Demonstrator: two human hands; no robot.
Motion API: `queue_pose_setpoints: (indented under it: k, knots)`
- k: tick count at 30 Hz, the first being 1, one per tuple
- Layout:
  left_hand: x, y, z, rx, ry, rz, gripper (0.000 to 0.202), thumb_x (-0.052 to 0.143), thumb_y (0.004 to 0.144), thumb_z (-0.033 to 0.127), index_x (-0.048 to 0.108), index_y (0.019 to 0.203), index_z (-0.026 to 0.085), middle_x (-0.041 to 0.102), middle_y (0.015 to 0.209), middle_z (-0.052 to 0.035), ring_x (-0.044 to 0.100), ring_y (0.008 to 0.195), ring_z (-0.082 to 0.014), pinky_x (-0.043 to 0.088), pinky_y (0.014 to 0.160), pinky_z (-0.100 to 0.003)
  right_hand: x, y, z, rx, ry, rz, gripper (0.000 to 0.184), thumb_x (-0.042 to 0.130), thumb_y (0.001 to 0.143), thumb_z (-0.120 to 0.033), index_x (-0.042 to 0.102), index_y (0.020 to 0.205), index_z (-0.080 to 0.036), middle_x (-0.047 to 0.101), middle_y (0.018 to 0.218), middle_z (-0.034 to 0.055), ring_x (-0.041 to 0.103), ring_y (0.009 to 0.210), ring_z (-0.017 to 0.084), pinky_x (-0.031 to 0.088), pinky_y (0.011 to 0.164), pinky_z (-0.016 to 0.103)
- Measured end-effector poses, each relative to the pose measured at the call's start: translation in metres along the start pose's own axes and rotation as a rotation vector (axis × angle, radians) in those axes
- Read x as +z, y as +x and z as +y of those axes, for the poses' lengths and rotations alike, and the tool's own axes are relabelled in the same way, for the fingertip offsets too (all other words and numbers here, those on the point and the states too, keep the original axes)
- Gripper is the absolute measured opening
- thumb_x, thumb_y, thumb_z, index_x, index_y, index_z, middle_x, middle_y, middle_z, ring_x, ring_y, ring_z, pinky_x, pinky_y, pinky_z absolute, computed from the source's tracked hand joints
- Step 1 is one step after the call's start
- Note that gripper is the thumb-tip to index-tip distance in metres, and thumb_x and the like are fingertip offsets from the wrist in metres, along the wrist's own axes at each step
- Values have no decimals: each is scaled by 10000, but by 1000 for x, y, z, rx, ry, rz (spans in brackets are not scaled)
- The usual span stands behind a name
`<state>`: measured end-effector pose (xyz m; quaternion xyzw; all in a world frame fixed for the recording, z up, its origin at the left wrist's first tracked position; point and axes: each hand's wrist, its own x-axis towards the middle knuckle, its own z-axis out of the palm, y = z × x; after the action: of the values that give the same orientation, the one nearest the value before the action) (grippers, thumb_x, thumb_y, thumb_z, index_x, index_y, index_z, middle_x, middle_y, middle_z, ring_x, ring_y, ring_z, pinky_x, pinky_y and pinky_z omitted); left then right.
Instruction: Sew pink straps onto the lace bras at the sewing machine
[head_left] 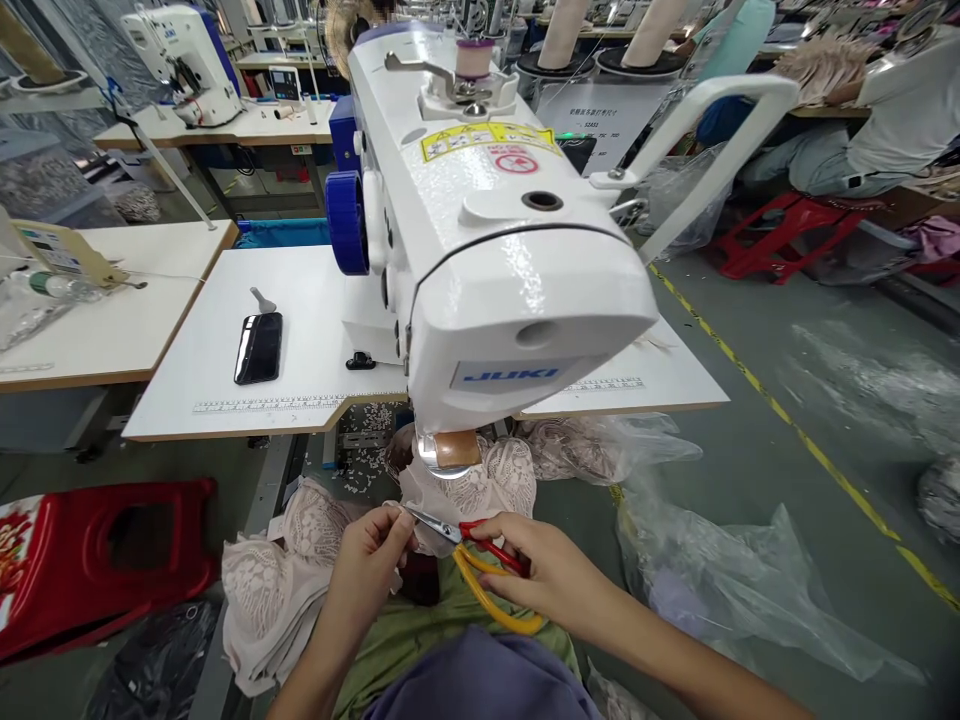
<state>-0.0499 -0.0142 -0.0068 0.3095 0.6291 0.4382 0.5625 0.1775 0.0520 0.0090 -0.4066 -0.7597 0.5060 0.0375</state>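
Thumb and forefinger of the left hand [369, 560] are pressed together, seemingly on a thin pale edge of the lace bra [510, 480]; whether thread or cloth lies right between the fingertips is too small to tell. Fingers of the right hand [544, 570] are closed around the handles of the scissors [450, 532], one red and one yellow, with the blades looking nearly together and their tips right by the left fingertips. Bra and scissors are both low in front of the body, just below the front end of the sewing machine [525, 310].

With steel so near skin, I would judge that any cut calls for a firm pinch, the edge drawn taut, the left fingertips drawn back from the blade line, and short snips with the points only, angled away from the lace.

Overhead, the machine's bulky head blocks the view of the needle area and leaves little room to lift the hands. A stack of bras [262, 590] sits close by the left forearm and could get nudged. On the worktop [195, 300] lies a phone [259, 348], well apart from the hands. Clear plastic bags [757, 590] spread over the floor to the right, and a red stool [187, 530] stands at the left. Further back on the right, another person [802, 165] is seated.
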Motion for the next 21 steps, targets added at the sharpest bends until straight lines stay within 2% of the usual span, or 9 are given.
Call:
queue_pose_setpoints:
  k: [4,8,11,13,15,16,17,19,21]
  knots:
    - [3,-2,0,-6,-103,36,422,666,839,503,553,630,154,481,572,51,356,509,-49,294,510,-180,-4,-14,12,-23,-21,55,318,629,861,-328,641,1169,-252,697,1059,52,640,766,183,451,638,274]
    - [4,-3,-2,-21,-267,54,430,687,805,534,541,642,164,414,539,71,318,496,-43,307,520,-176,-43,-19,37,24,-182,184,300,595,880,-379,659,1150,-267,717,983,46,649,690,186,484,584,281]
    - [5,-2,0,-43,-340,38,396,699,792,534,608,728,154,421,553,72,312,478,-33,264,478,-169,-92,-3,52,6,-419,403,351,540,913,-458,671,1142,-227,719,938,80,668,726,236,513,599,330]
    - [7,-2,4,-54,-358,11,379,681,809,525,629,785,151,451,586,67,332,481,-24,285,486,-160,-115,9,51,-73,-598,600,370,506,936,-431,655,1177,-193,703,1032,129,673,881,293,532,706,399]
    - [10,-2,9,-79,-356,-40,356,650,828,508,637,845,152,491,612,60,351,465,-22,298,474,-158,-115,18,38,-196,-696,776,358,500,955,-396,631,1201,-172,678,1096,162,640,1011,317,509,841,456]
    - [12,-3,12,-102,-353,-78,344,641,830,491,638,871,150,513,611,53,356,445,-26,292,448,-164,-105,21,29,-281,-703,797,349,511,959,-390,619,1205,-167,672,1103,165,629,1036,308,498,879,456]
    - [13,-3,16,-133,-327,-137,329,623,835,473,637,892,150,532,604,45,356,420,-34,279,419,-171,-90,23,20,-383,-689,746,344,532,956,-393,609,1203,-166,671,1100,162,626,1035,292,498,889,437]
    - [15,-3,23,-196,-212,-291,277,574,845,420,629,885,152,564,581,28,350,374,-52,253,370,-188,-53,27,5,-633,-650,445,333,560,946,-374,596,1212,-176,666,1134,142,628,1027,257,514,850,367]
    - [15,-4,30,-230,-59,-421,241,531,856,384,619,823,162,571,551,19,347,350,-67,248,351,-201,-22,33,-1,-774,-656,180,255,528,963,-283,608,1191,-201,694,1042,91,648,921,221,507,757,313]
